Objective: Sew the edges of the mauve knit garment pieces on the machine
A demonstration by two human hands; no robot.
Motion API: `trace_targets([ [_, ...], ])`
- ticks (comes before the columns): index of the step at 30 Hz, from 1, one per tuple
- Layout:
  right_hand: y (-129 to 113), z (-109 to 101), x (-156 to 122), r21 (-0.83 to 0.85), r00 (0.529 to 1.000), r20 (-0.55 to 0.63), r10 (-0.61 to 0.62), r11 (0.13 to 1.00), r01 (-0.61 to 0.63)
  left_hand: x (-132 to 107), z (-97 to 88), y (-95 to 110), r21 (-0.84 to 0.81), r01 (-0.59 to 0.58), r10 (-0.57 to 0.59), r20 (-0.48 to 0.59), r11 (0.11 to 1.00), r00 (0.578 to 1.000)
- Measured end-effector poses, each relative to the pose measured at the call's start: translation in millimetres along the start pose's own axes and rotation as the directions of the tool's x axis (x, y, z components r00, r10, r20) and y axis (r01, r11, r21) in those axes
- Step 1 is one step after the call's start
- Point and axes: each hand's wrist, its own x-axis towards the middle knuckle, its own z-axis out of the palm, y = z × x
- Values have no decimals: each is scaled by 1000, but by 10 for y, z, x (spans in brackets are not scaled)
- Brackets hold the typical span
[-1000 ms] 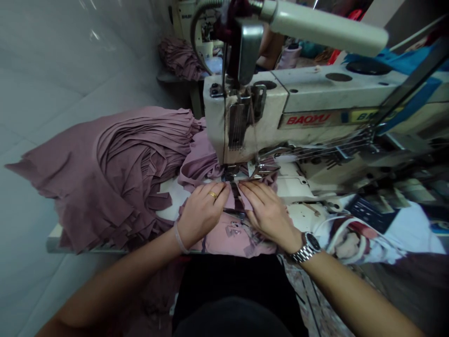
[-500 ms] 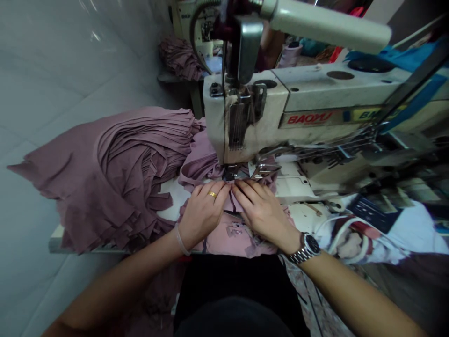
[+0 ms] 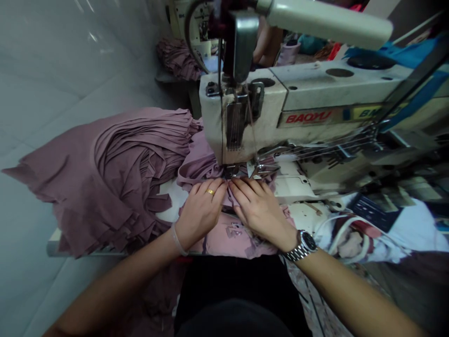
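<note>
My left hand (image 3: 201, 210), with a gold ring, and my right hand (image 3: 261, 210), with a metal watch, lie side by side in front of the sewing machine (image 3: 242, 117). Their fingers are bent close together and pinch a piece of mauve fabric (image 3: 229, 200) at the presser foot (image 3: 229, 171). The fingertips nearly meet there and partly hide the fabric's edge. Behind my left fingers, more mauve fabric (image 3: 198, 161) lies bunched to the left of the needle area. Under my wrists is a pink printed cloth (image 3: 228, 238) at the table's front edge.
A large stack of mauve cut pieces (image 3: 77, 187) spreads over the table's left side beside a tiled wall (image 3: 42, 70). White cloth and cords (image 3: 382, 252) lie at right. Threads run along the machine arm. Behind it are another fabric pile (image 3: 178, 58) and part of a person's arm (image 3: 268, 44).
Both hands stay at the presser foot with almost the same grip. The whole view has shifted slightly to the left.
</note>
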Motion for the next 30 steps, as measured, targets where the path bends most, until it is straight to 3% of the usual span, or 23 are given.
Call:
trace_targets([
  [4, 1, -1, 29, 12, 1000, -21, 11, 1000, -11, 4, -16, -34, -9, -30, 30, -10, 1000, 999],
  [11, 49, 15, -35, 172, 985, -163, -55, 982, 83, -53, -41, -162, -89, -205, 198, -77, 975, 977],
  [20, 30, 13, 31, 256, 988, -152, 18, 966, 22, 51, -62, -221, -104, -204, 194, -97, 973, 976],
  [25, 111, 77, 108, 289, 985, -166, 54, 957, -4, 154, -9, -402, -196, -188, 181, -53, 962, 982],
  [30, 169, 74, 88, 224, 990, -143, -4, 974, 37, 230, -11, -550, -261, -220, 212, -60, 940, 976],
])
